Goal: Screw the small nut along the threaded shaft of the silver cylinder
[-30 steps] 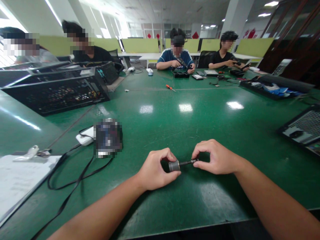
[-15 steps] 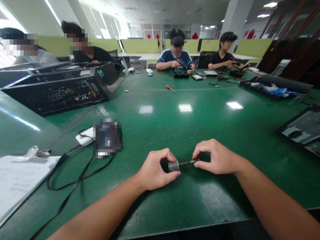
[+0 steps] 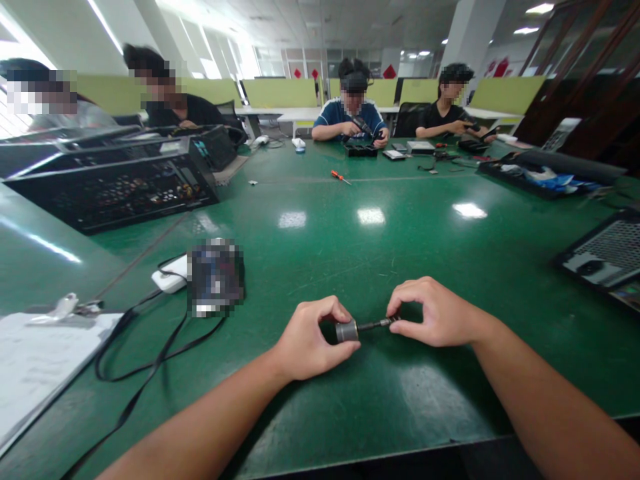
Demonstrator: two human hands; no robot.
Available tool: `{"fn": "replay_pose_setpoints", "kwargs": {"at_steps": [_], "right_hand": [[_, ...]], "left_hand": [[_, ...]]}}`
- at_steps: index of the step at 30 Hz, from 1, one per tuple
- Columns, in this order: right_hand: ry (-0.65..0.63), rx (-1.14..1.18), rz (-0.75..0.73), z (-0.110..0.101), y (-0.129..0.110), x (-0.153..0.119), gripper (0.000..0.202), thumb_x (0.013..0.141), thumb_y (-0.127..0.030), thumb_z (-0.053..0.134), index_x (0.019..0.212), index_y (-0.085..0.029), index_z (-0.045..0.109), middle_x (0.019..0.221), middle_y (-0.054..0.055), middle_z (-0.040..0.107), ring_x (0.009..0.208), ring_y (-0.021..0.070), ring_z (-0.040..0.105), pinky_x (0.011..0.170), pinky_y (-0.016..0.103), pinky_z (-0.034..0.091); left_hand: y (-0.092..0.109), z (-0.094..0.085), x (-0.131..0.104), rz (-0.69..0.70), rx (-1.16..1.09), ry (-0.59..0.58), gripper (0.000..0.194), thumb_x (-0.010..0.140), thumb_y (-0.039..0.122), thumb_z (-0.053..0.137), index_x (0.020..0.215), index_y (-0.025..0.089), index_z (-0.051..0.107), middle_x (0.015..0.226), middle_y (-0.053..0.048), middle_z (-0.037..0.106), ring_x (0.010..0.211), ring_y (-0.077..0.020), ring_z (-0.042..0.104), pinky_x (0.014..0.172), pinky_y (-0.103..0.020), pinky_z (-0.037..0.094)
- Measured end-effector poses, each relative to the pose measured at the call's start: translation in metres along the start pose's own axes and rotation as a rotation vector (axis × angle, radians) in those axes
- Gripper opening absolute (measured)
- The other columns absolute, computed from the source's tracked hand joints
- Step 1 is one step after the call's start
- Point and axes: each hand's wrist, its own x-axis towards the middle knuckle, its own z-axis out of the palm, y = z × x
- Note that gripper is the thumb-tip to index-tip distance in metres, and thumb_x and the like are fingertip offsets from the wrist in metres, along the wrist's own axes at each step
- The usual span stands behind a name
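My left hand (image 3: 313, 340) is closed around a short grey metal cylinder (image 3: 347, 331), with thumb and fingers at its sides. From the cylinder's right end runs a thin dark shaft (image 3: 369, 326), lying about level. At the shaft's far tip, my right hand (image 3: 435, 313) pinches a small metal piece (image 3: 389, 321) between thumb and forefinger. Its exact shape is too small to make out. Both hands are low over the green table (image 3: 330, 247), near its front edge.
To the left lie a clipboard with papers (image 3: 45, 360), a white box (image 3: 170, 275) and a blurred badge (image 3: 216, 277) on a black strap. A black computer case (image 3: 125, 187) stands farther left, an orange screwdriver (image 3: 340, 177) lies ahead, and a mesh panel (image 3: 610, 253) is right. Several people sit across.
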Motion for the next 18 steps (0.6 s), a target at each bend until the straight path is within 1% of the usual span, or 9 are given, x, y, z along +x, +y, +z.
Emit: {"fn": "replay_pose_setpoints", "kwargs": {"at_steps": [8, 18], "right_hand": [[-0.007, 0.004, 0.025, -0.0021, 0.0006, -0.0008, 0.006, 0.081, -0.024, 0.073, 0.085, -0.019, 0.072, 0.083, 0.002, 0.075, 0.078, 0.0177, 0.070, 0.076, 0.030, 0.048], [-0.022, -0.019, 0.041, -0.0064, 0.0021, -0.0032, 0.009, 0.080, -0.027, 0.074, 0.084, -0.019, 0.072, 0.083, 0.002, 0.075, 0.078, 0.0182, 0.070, 0.075, 0.030, 0.048]], "left_hand": [[-0.0014, 0.0002, -0.0010, 0.003, -0.003, 0.009, 0.025, 0.070, 0.020, 0.079, 0.078, 0.018, 0.055, 0.079, -0.003, 0.070, 0.070, -0.0176, 0.065, 0.068, -0.029, 0.049], [-0.0014, -0.0001, -0.0002, 0.011, -0.005, 0.012, 0.025, 0.069, 0.019, 0.079, 0.078, 0.019, 0.056, 0.078, -0.002, 0.070, 0.069, -0.0169, 0.065, 0.067, -0.029, 0.049]]}}
